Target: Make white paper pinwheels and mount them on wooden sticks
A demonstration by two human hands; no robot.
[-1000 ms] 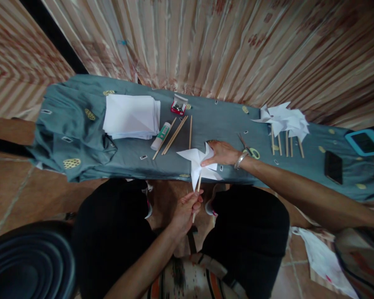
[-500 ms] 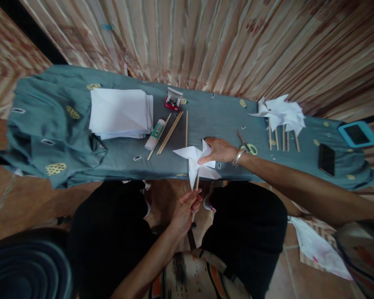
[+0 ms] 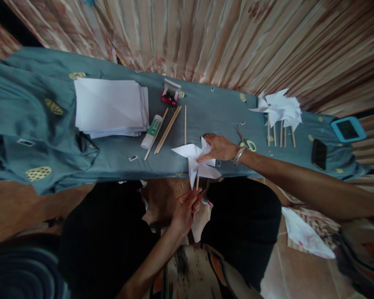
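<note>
A white paper pinwheel [image 3: 193, 160] on a thin wooden stick [image 3: 197, 182] is held at the table's front edge. My left hand [image 3: 187, 207] is closed round the stick, below the paper blades. My right hand [image 3: 220, 148], with a bangle at the wrist, grips the pinwheel's right side, its thumb on the paper near the centre and its fingers behind. A loose stick [image 3: 185, 124] lies just beyond the blades. Small scissors [image 3: 245, 141] with yellow-green handles rest beside my right wrist.
On the cloth-covered table [image 3: 218, 108] lie a paper stack [image 3: 109, 104], a glue stick [image 3: 151, 131], several sticks [image 3: 168, 129] and an open red box [image 3: 170, 93] of small dark pieces. Finished pinwheels [image 3: 280, 108], a phone [image 3: 319, 154] and a blue-framed device [image 3: 349, 129] are at right.
The camera view has shifted and come slightly closer to the table. Both hands keep the same hold on the pinwheel, with hardly any movement.
</note>
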